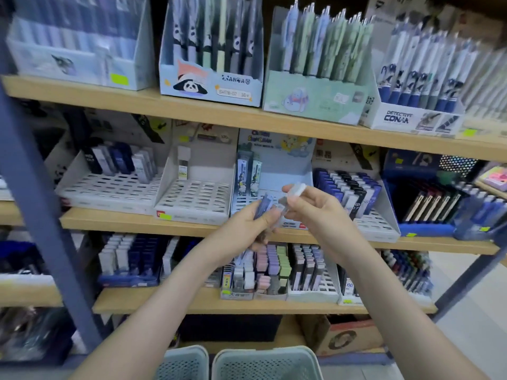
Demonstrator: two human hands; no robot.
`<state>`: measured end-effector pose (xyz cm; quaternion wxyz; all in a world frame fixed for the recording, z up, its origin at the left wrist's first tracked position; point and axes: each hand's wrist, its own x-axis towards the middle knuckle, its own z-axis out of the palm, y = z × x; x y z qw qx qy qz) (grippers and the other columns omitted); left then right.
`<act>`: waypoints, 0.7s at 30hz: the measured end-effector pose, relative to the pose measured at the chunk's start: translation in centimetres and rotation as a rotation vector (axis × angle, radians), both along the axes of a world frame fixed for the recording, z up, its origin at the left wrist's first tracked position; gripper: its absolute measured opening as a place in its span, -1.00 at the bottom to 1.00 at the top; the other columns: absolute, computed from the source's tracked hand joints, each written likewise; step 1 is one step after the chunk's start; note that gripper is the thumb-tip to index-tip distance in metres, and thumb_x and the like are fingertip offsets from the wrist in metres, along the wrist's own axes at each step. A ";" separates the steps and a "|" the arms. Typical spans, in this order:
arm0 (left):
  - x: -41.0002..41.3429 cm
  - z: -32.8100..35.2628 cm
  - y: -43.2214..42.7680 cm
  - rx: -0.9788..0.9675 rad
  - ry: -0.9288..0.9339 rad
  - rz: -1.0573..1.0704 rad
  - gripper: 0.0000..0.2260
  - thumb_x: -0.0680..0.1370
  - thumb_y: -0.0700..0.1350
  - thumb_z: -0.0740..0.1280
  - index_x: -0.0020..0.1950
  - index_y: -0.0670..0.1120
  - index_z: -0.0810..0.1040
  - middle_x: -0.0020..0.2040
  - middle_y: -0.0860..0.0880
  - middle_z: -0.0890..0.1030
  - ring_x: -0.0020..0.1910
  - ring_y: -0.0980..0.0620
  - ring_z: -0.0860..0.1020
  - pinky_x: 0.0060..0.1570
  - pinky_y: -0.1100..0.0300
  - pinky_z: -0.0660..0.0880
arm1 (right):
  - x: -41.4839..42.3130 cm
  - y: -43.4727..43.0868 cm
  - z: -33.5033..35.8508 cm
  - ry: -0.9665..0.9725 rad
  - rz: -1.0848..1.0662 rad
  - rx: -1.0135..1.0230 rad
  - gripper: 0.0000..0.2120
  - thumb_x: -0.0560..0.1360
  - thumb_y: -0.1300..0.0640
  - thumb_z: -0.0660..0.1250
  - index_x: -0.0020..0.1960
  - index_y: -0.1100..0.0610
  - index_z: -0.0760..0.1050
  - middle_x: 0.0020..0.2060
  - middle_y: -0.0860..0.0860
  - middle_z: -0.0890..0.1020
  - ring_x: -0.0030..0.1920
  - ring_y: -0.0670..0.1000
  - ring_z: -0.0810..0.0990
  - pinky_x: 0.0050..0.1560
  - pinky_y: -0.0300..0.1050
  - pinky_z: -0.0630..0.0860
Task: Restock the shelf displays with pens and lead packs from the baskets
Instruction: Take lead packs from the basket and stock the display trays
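Observation:
My left hand (pixel 247 229) grips a small bunch of lead packs (pixel 264 205), bluish and upright, in front of the middle shelf. My right hand (pixel 310 208) pinches one clear lead pack (pixel 293 192) with a white cap, held just right of the bunch and touching it. Behind both hands stands a pale blue cartoon display tray (pixel 285 165) with two lead packs at its back left and many free slots. Two pale green baskets (pixel 263 363) sit on the floor below my arms; their contents are hidden.
Left of the blue tray are two white slotted trays (pixel 192 196), mostly bare. A fuller tray of dark lead packs (pixel 354 196) stands to the right. Pen display boxes (pixel 211 50) line the top shelf. A grey shelf post (pixel 35 201) slants at the left.

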<state>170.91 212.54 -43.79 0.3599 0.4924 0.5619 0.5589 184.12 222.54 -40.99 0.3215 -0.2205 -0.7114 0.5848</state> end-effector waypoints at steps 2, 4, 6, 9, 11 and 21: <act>-1.7 0.0 -1.0 0.005 -0.013 0.058 -0.84 0.64 -0.02 0.18 0.03 -0.10 0.45 -0.30 0.04 0.55 -0.38 0.04 0.45 -0.52 0.31 0.34 | -1.5 -0.6 0.2 0.031 -0.001 -0.036 -0.82 0.55 0.25 0.29 0.14 0.13 0.55 -0.08 0.01 0.67 -0.03 -0.02 0.64 0.17 -0.04 0.51; -3.9 0.0 -2.2 -0.006 0.001 0.164 -0.81 0.64 -0.02 0.19 0.02 -0.13 0.45 -0.29 -0.06 0.53 -0.46 0.03 0.45 -0.58 0.29 0.32 | -3.6 -1.2 0.4 0.085 -0.012 -0.068 -0.82 0.55 0.34 0.26 0.07 0.16 0.54 -0.14 0.01 0.65 -0.08 -0.02 0.62 0.17 -0.02 0.50; -6.2 -0.3 -4.0 -0.025 -0.003 0.301 -0.79 0.64 -0.01 0.19 0.00 -0.15 0.46 -0.33 -0.07 0.53 -0.58 0.10 0.35 -0.61 0.29 0.26 | -6.0 -1.9 0.5 0.123 -0.029 -0.070 -0.81 0.54 0.39 0.24 0.01 0.15 0.52 -0.17 0.02 0.62 -0.08 0.00 0.59 0.15 -0.01 0.49; -9.9 -0.3 -6.7 -0.039 -0.083 0.422 -0.75 0.64 0.01 0.19 -0.11 -0.13 0.44 -0.39 0.04 0.51 -0.60 0.12 0.23 -0.60 0.30 0.19 | -9.8 -2.9 0.3 0.134 -0.031 -0.013 -0.79 0.56 0.33 0.25 0.06 0.07 0.53 -0.07 0.00 0.64 0.01 -0.04 0.61 0.09 -0.10 0.54; -12.2 -0.1 -7.7 -0.093 -0.136 0.467 -0.74 0.65 -0.05 0.20 -0.17 -0.18 0.39 -0.42 0.03 0.46 -0.63 0.12 0.24 -0.63 0.29 0.20 | -12.4 -3.5 0.3 0.122 -0.026 0.060 -0.79 0.57 0.28 0.26 0.11 0.02 0.53 0.03 -0.01 0.64 0.07 -0.07 0.61 0.03 -0.17 0.54; -17.3 -0.3 -12.0 0.168 -0.267 0.411 -0.91 0.66 -0.19 0.13 0.00 -0.10 0.41 -0.28 -0.02 0.58 -0.48 0.09 0.44 -0.46 0.26 0.42 | -23.0 -2.3 -0.5 -0.106 -0.194 0.149 -0.52 0.58 0.15 0.29 0.45 0.20 0.28 0.28 0.02 0.47 0.24 -0.02 0.45 0.26 -0.06 0.41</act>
